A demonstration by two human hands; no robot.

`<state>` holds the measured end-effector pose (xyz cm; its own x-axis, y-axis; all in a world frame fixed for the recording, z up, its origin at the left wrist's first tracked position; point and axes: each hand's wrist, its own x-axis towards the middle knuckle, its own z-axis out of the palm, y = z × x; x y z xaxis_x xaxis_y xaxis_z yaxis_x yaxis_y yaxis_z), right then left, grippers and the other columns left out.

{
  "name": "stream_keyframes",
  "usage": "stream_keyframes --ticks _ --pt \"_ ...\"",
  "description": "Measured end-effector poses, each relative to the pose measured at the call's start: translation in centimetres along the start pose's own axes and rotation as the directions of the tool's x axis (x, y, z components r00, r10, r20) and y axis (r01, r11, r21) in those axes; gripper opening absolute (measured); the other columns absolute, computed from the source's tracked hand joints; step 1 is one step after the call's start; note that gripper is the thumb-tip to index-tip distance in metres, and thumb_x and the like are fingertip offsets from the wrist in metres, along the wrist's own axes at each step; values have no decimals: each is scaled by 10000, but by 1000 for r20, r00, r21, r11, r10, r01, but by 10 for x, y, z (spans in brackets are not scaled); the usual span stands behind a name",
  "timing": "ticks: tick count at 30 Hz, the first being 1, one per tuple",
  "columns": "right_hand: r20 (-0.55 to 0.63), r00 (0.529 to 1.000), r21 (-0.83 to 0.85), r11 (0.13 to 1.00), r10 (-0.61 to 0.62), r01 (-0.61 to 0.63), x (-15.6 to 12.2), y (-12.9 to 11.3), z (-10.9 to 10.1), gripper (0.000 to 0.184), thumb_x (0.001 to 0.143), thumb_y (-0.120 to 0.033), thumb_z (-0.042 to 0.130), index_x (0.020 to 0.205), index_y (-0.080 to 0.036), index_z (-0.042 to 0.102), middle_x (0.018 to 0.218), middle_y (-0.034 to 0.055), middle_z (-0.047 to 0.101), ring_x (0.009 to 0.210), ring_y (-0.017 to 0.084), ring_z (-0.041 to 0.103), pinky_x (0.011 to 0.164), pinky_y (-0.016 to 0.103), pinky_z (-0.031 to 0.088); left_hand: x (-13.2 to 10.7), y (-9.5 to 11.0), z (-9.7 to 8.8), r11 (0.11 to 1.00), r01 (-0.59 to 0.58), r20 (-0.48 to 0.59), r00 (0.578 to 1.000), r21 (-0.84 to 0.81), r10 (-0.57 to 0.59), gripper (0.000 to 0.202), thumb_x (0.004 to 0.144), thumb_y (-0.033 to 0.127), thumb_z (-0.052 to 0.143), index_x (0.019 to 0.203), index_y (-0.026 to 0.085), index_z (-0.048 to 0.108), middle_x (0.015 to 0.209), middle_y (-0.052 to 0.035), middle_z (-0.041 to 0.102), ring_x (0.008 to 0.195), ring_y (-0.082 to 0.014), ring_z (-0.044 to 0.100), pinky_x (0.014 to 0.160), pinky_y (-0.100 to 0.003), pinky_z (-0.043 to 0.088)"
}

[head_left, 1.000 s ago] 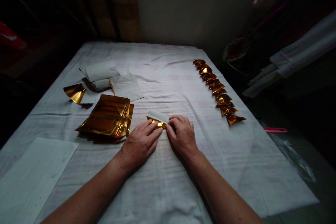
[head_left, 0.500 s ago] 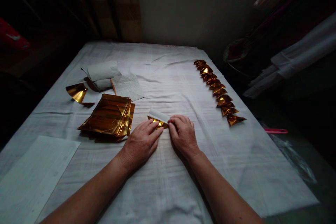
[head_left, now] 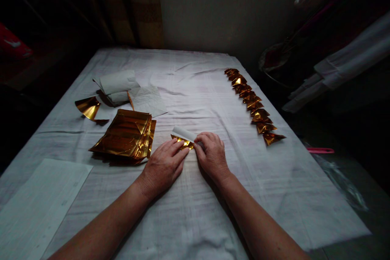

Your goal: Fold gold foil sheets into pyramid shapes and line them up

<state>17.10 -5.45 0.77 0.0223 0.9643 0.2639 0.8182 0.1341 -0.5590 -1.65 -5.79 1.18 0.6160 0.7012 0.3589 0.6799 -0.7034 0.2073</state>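
Note:
A small sheet of gold foil paper (head_left: 184,133) lies partly folded on the cloth, its pale backing turned up along the far side and a gold strip along the near side. My left hand (head_left: 164,164) holds down the gold strip with its fingertips. At the right end of the sheet, my right hand (head_left: 212,154) has thumb and bent fingers closed on the paper. Left of my left hand is a thick stack of gold foil sheets (head_left: 124,134). The undersides of my fingers are hidden.
A row of folded gold foil pieces (head_left: 251,101) runs along the right side of the cloth-covered table (head_left: 189,89). Crumpled pale papers (head_left: 117,82) and a curled gold scrap (head_left: 89,108) lie back left. A white sheet (head_left: 39,203) is front left. A pink handle (head_left: 321,150) shows beyond the right edge.
My right hand has shifted very slightly left along the foil paper's edge. My left hand stays in place, and the view has moved only a little.

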Motion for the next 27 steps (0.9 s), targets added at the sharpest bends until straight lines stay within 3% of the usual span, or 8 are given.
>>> stream_keyframes --ticks 7,12,18,23,27 --pt "-14 1000 18 999 -26 26 -1 6 3 240 866 -91 506 926 -244 681 1042 44 691 999 215 562 857 348 390 0 0 -1 999 -16 -17 1000 38 16 317 912 189 526 1197 176 666 1270 -120 646 1203 -287 578 1036 -472 497" --pt "-20 990 43 989 -140 141 -8 11 4 345 822 -39 541 982 -284 725 1162 29 671 1081 194 573 905 345 392 0 0 0 1000 -2 -8 1000 15 2 334 911 185 518 1216 173 655 1269 -121 645 1208 -283 570 1045 -472 488" --pt "23 964 -119 957 -265 266 -12 9 1 333 903 -131 576 1129 -335 711 1192 39 667 1092 203 569 891 358 375 -1 -1 2 1000 10 -21 1000 -1 -10 350 908 185 518 1233 178 649 1277 -125 642 1216 -284 568 1037 -473 492" --pt "87 962 -269 924 -258 272 -12 5 0 347 923 -188 577 1220 -342 670 1263 65 645 1135 236 536 877 371 375 -1 0 2 1000 11 -20 1000 11 -11 338 906 186 524 1216 172 659 1263 -127 651 1208 -288 576 1036 -470 495" --pt "104 961 -295 915 -257 276 -11 3 -1 340 933 -196 560 1224 -335 667 1269 69 644 1146 238 532 875 370 381 -1 1 2 1000 19 -21 1000 4 -19 343 908 185 522 1223 175 657 1276 -127 645 1211 -284 576 1046 -473 489"
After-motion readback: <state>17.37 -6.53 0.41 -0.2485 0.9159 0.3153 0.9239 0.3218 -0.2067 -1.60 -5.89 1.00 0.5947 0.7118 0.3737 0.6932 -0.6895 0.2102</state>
